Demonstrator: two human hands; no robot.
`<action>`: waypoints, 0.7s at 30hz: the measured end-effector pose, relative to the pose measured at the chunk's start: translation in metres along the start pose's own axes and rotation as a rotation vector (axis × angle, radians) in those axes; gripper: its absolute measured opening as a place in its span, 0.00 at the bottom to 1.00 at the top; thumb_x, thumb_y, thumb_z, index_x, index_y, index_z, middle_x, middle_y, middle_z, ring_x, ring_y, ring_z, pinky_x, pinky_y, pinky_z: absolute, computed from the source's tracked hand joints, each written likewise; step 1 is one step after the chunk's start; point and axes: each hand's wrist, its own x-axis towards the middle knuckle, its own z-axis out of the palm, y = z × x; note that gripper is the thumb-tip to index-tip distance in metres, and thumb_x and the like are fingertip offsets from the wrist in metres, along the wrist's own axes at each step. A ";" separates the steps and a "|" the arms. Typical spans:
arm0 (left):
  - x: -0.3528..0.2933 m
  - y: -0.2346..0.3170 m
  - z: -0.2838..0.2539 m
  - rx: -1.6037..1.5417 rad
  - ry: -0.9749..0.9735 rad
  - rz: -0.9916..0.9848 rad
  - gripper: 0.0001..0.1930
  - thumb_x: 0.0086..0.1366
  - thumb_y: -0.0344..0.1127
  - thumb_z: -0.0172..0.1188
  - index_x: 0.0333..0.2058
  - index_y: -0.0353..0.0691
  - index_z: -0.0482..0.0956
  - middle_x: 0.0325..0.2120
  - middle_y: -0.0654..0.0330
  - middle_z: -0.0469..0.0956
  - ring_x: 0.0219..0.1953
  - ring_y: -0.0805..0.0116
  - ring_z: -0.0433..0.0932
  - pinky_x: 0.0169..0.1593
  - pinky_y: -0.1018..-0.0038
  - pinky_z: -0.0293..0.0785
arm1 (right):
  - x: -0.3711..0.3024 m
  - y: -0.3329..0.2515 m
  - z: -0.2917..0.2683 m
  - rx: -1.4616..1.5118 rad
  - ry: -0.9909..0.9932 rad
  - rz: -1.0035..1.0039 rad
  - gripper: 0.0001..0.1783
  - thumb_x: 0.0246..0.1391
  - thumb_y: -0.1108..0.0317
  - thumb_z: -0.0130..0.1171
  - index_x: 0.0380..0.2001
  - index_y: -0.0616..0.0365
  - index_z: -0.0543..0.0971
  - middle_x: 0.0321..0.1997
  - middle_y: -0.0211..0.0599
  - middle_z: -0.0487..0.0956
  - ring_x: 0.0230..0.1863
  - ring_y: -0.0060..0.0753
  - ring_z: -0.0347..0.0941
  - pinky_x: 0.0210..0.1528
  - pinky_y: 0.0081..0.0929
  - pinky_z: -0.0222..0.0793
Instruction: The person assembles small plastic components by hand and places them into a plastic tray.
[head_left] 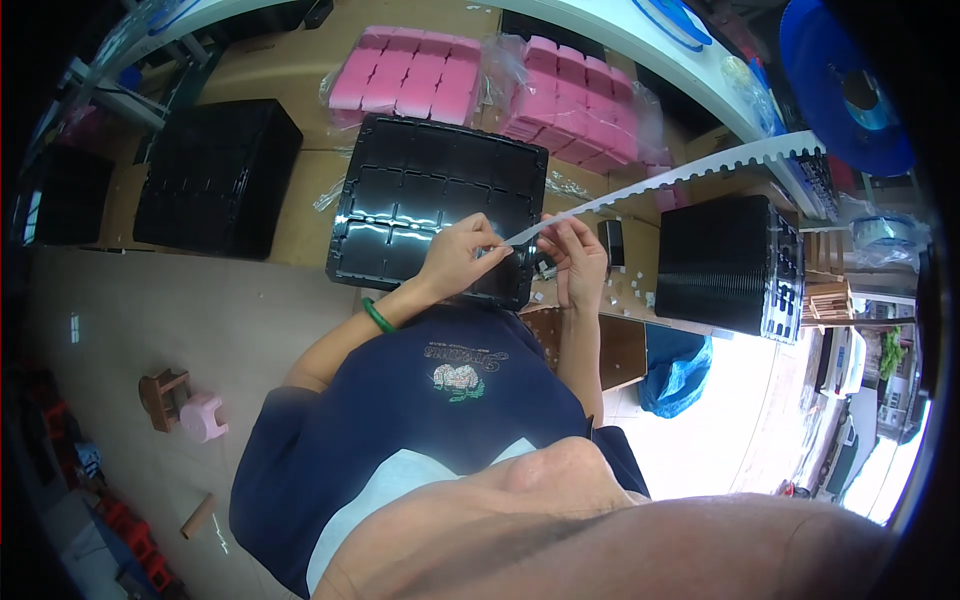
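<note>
A long white paper strip [680, 172] with a notched edge runs from a blue reel [850, 95] at the upper right down to my hands. My left hand [462, 258], with a green bangle on its wrist, pinches the strip's near end. A little further along it, the fingers of my right hand [577, 258] close on the strip too. Under both hands lies a black plastic tray [425, 165] with shallow compartments on the cardboard-covered table [320, 150].
Tall black tray stacks stand at the left [218, 180] and right [715, 262]. Behind the middle tray sit two bundles of pink foam [408, 72] in clear plastic. Small white scraps dot the table by my right hand. A white shelf edge [600, 40] crosses above.
</note>
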 end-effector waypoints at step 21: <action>-0.014 -0.020 -0.034 0.720 0.389 0.304 0.06 0.53 0.30 0.65 0.31 0.42 0.82 0.24 0.65 0.71 0.28 0.67 0.71 0.35 0.69 0.62 | -0.035 0.012 -0.002 -0.473 0.079 -0.244 0.07 0.53 0.73 0.65 0.36 0.64 0.83 0.32 0.30 0.80 0.35 0.20 0.75 0.39 0.17 0.69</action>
